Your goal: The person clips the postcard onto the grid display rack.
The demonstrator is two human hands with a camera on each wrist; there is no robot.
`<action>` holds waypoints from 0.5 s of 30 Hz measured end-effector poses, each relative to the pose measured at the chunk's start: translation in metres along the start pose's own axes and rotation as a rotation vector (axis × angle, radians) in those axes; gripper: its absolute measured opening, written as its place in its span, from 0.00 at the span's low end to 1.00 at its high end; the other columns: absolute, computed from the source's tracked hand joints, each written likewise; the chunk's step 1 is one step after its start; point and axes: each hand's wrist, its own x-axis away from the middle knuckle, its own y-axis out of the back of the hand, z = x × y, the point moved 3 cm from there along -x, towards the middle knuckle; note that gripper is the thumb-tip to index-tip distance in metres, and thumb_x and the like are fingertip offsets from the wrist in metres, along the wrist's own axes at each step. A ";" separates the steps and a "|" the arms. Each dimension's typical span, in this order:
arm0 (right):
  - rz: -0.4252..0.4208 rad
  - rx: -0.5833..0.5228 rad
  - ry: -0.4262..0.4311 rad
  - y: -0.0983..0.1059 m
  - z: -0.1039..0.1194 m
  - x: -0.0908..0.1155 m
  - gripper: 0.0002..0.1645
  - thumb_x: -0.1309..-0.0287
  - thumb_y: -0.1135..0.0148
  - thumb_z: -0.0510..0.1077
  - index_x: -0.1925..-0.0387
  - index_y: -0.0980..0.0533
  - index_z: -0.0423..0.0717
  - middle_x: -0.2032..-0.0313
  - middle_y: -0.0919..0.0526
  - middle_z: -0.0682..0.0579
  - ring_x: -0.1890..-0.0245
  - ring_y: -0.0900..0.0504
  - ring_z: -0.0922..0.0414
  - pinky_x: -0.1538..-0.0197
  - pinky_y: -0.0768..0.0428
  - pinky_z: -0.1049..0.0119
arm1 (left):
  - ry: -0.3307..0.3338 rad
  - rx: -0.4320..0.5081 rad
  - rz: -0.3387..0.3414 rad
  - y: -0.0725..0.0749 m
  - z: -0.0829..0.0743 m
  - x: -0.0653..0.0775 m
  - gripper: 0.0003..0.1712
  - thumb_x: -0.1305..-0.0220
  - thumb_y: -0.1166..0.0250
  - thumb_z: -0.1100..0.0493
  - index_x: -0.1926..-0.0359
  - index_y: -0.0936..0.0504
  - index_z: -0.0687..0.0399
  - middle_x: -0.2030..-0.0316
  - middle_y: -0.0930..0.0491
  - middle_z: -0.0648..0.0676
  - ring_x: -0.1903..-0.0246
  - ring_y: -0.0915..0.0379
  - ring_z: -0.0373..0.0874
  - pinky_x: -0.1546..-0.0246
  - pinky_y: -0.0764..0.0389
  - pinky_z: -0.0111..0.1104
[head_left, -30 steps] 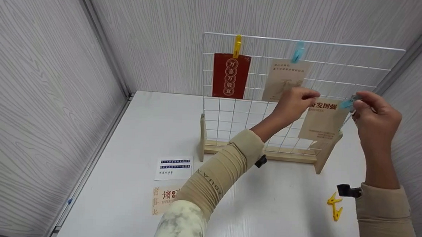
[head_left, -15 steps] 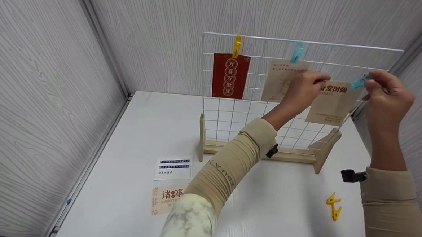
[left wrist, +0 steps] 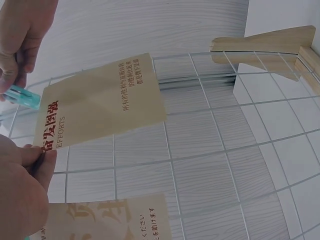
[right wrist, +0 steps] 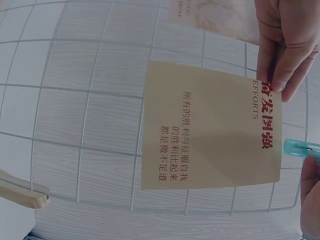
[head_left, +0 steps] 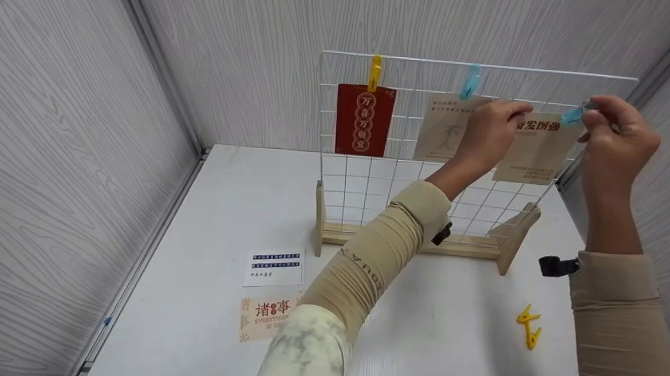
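Card point(head_left: 532, 152), upper right, long axis down | our left hand point(head_left: 490, 130) pinches top-left corner | right hand point(head_left: 621, 134) pinches clip point(head_left: 571, 117) at top-right

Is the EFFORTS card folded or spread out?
The EFFORTS card is spread out: both wrist views show its printed face as one sheet, no fold visible, one corner pinched by the left hand.
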 end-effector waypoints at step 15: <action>-0.008 0.021 0.026 -0.009 -0.003 -0.009 0.12 0.33 0.40 0.33 0.54 0.14 0.46 0.61 0.18 0.55 0.64 0.23 0.59 0.61 0.21 0.73 | -0.034 -0.179 -0.012 -0.004 -0.014 -0.005 0.18 0.20 0.49 0.58 0.39 0.18 0.51 0.47 0.17 0.47 0.50 0.23 0.31 0.52 0.28 0.12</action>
